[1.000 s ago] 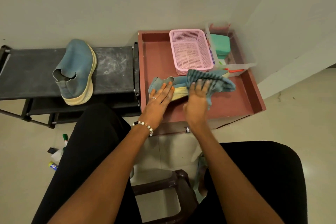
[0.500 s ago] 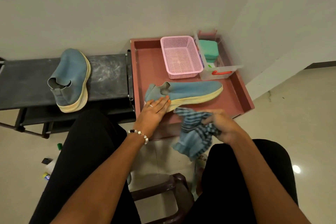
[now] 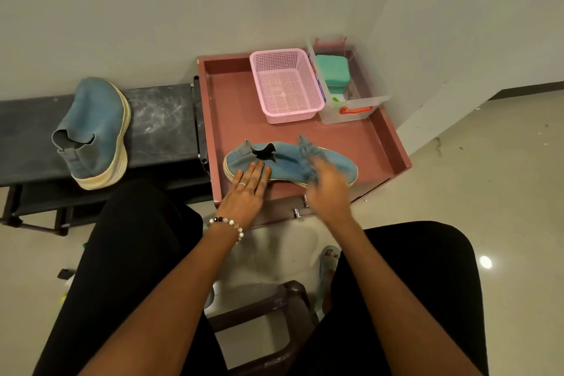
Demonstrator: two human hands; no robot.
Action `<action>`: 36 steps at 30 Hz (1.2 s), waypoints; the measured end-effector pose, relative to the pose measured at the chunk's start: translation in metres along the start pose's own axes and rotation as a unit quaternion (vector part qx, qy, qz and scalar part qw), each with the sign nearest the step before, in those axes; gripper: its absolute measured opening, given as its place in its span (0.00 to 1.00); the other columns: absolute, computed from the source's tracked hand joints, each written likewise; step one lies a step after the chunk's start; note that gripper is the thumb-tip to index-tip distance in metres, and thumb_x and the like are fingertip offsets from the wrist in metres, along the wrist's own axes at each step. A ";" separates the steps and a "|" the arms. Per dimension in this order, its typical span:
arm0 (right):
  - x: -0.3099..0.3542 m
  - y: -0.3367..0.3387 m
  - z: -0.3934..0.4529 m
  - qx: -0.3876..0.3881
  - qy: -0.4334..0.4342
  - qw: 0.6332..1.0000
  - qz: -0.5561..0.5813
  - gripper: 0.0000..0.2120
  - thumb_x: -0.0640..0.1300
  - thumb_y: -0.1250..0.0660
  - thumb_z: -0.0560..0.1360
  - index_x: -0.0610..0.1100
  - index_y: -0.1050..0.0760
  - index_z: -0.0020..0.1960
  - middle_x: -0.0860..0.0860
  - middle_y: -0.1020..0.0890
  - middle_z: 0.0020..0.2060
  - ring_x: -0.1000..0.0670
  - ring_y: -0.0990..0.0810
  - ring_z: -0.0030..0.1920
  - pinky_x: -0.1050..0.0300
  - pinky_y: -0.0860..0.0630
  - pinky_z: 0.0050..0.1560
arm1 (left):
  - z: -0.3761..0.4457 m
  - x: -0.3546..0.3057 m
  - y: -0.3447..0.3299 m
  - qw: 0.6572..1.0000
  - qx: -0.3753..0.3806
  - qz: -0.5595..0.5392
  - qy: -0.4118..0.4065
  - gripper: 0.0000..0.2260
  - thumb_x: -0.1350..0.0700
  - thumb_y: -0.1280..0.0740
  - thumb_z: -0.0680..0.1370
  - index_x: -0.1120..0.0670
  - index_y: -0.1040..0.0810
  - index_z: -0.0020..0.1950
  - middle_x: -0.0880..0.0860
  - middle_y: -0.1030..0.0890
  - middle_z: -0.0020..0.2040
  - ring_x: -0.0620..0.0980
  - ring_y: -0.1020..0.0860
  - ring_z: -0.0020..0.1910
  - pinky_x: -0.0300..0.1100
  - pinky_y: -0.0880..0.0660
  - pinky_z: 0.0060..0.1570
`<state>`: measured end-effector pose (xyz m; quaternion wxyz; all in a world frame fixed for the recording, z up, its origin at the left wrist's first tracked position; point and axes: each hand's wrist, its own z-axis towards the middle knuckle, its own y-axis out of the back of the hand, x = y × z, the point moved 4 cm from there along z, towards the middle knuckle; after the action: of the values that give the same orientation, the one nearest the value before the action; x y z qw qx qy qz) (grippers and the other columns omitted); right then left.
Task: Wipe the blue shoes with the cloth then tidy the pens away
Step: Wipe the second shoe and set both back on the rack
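Change: half a second ago the right hand held the cloth off the tray's near edge; it is now back over the shoe on the tray (image 3: 328,163); left hand unmoved.
Room: pale wall, glossy tiled floor.
Rack (image 3: 164,122): dark, dusty top, beside the tray (image 3: 232,107); second blue shoe (image 3: 94,131) lies on it.
Pink basket (image 3: 287,85): at tray's back, clear box (image 3: 354,107) beside it.
Left hand (image 3: 248,189): fingers straight and together, pressing the heel side.
Right hand (image 3: 328,189): blurred; holds the cloth (image 3: 306,159), exact finger pose unclear.
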<state>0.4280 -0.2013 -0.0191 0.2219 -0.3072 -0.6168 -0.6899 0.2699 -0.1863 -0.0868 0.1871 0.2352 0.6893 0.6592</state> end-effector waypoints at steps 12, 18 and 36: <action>-0.065 -0.009 0.001 0.235 0.077 0.908 -0.338 0.32 0.35 0.39 0.75 0.50 0.44 0.76 0.51 0.38 0.75 0.52 0.46 0.76 0.51 0.55 0.75 | 0.003 0.003 0.001 0.994 0.090 -0.023 0.061 0.28 0.67 0.50 0.80 0.61 0.58 0.77 0.59 0.55 0.78 0.55 0.55 0.78 0.50 0.57 0.74; -0.047 -0.028 -0.017 0.119 -0.121 0.904 -0.393 0.26 0.36 0.48 0.79 0.39 0.47 0.76 0.44 0.42 0.75 0.43 0.52 0.77 0.40 0.57 0.73 | 0.004 -0.001 0.002 0.992 0.089 -0.049 0.074 0.28 0.66 0.49 0.79 0.61 0.57 0.77 0.60 0.53 0.78 0.56 0.54 0.77 0.51 0.56 0.75; -0.075 0.001 -0.001 0.179 -0.071 0.879 -0.436 0.26 0.35 0.45 0.77 0.42 0.41 0.74 0.46 0.37 0.73 0.46 0.47 0.76 0.39 0.49 0.73 | 0.005 -0.001 0.000 0.991 0.080 -0.071 0.086 0.28 0.65 0.48 0.80 0.61 0.56 0.77 0.60 0.53 0.78 0.57 0.54 0.77 0.51 0.56 0.76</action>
<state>0.4819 -0.2077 -0.0704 -0.0949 -0.0101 -0.8152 -0.5713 0.2737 -0.1832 -0.0874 0.1543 0.1426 0.7681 0.6048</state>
